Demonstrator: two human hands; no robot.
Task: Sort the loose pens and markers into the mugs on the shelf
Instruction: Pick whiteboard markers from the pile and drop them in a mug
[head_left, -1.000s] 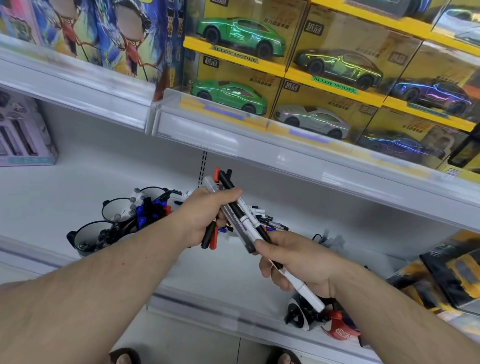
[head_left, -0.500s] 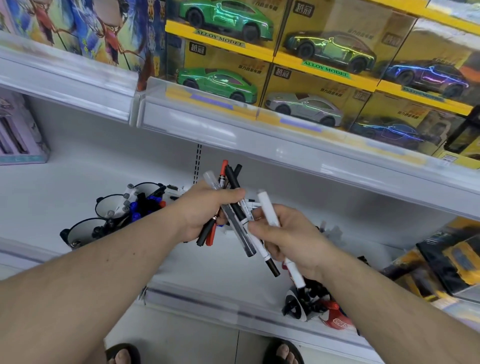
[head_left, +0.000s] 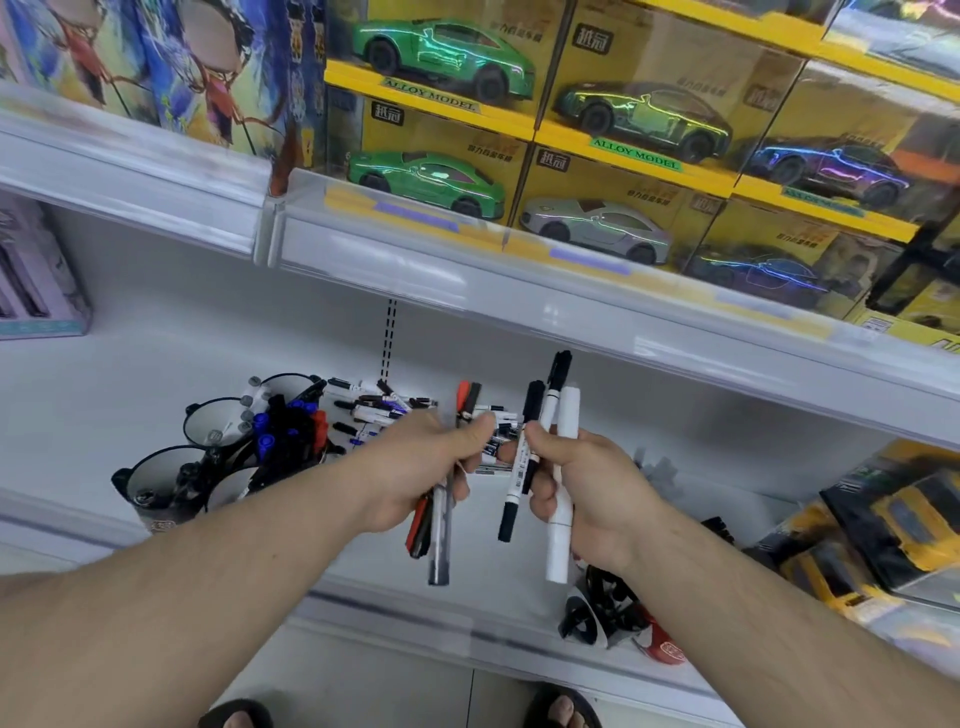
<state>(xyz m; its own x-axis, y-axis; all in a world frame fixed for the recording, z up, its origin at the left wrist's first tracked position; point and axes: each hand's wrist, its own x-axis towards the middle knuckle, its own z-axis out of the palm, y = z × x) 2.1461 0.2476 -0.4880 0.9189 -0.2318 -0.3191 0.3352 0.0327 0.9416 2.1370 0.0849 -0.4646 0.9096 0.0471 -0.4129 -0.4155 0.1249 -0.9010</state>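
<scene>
Several mugs (head_left: 208, 423) stand grouped at the left of the white shelf (head_left: 130, 374), dark outside and pale inside. The rear and middle mugs hold upright markers with blue, black and red caps (head_left: 291, 434); the nearest mug (head_left: 156, 478) shows a mostly bare interior, its contents too dark to make out. Just right of the group, a heap of loose pens and markers (head_left: 374, 408) lies flat on the shelf surface, white barrels with dark caps pointing in mixed directions.

The left hand (head_left: 421, 473) is clenched around a bundle of pens (head_left: 436, 525), among them red, black and clear-barrelled ones; their ends project above the thumb and below the palm. The right hand (head_left: 587, 493) is closed on three markers held nearly upright: a thick white marker (head_left: 563, 467) nearest the palm, and two slimmer white markers with black caps (head_left: 550, 395) pinched between thumb and fingers. The two hands are held near each other above the shelf but do not touch.

At the front edge of the shelf, below the right wrist, another mug (head_left: 587, 618) lies tipped on its side, with dark items inside it and a red object (head_left: 665, 644) just beside it. Boxed yellow toy vehicles (head_left: 893, 525) occupy the right end of the shelf. The shelf above carries boxed model cars (head_left: 441, 52) in yellow packaging and illustrated boxes (head_left: 156, 62) to the left.
</scene>
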